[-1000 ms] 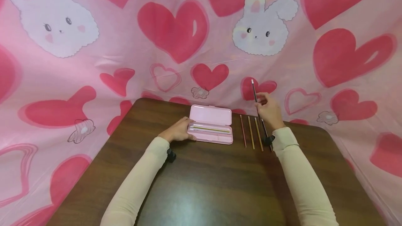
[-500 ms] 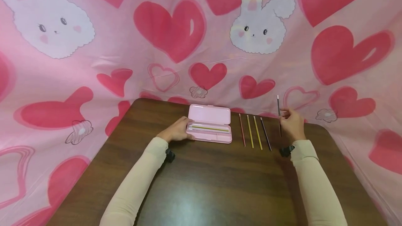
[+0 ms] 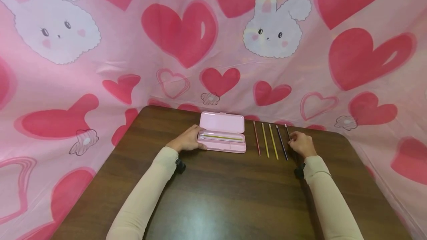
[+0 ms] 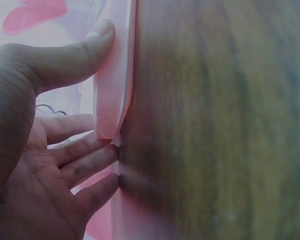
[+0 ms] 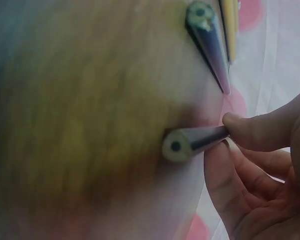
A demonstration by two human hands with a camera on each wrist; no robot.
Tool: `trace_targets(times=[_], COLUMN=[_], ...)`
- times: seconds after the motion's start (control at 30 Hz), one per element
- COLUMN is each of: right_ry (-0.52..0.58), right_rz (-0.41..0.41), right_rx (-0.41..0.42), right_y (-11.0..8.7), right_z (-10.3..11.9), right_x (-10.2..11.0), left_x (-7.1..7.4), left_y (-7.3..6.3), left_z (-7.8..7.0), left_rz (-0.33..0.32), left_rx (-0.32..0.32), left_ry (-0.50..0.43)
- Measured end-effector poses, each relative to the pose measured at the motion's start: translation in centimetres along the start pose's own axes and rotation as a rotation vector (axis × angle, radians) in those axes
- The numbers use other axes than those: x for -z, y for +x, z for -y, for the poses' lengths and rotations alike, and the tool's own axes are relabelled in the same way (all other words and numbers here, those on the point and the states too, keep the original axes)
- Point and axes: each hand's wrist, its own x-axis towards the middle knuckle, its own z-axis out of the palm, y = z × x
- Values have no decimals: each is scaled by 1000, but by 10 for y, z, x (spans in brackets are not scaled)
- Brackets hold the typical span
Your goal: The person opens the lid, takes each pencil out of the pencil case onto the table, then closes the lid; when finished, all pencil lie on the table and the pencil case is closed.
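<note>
My left hand (image 3: 186, 140) holds the left end of an open pink pencil case (image 3: 221, 122). In the left wrist view its thumb (image 4: 80, 57) lies on the case wall and the fingers touch the end. A yellow-green pencil (image 3: 227, 137) lies in the case's back compartment. My right hand (image 3: 301, 143) pinches a dark pencil (image 5: 204, 137) between thumb and fingers, low at the table, right of a row. That row has a red pencil (image 3: 256, 140), two yellow pencils (image 3: 265, 140) and a dark blue pencil (image 3: 282, 143), side by side and apart.
The brown wooden table (image 3: 207, 195) has rounded back corners. Behind it hangs a pink cloth (image 3: 233, 58) printed with hearts and rabbits, close to the back edge. The case's lid leans back toward that edge.
My right hand has carried the dark pencil from above the row to its right side, then lowered it from upright to the table. My left hand has stayed at the case.
</note>
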Motion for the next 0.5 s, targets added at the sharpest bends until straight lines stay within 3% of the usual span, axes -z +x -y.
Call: trace_targets(times=[0.33,0.5], right_ry=[-21,23], right_rz=[58,-65], right_rx=[-46,-66], right_y=[4,3], right_z=[6,6], right_x=[-4,-1], left_x=[0,0], left_y=[0,-1], left_z=[1,1], left_rz=[-1,-3], left_rx=[4,1], left_ry=[18,12])
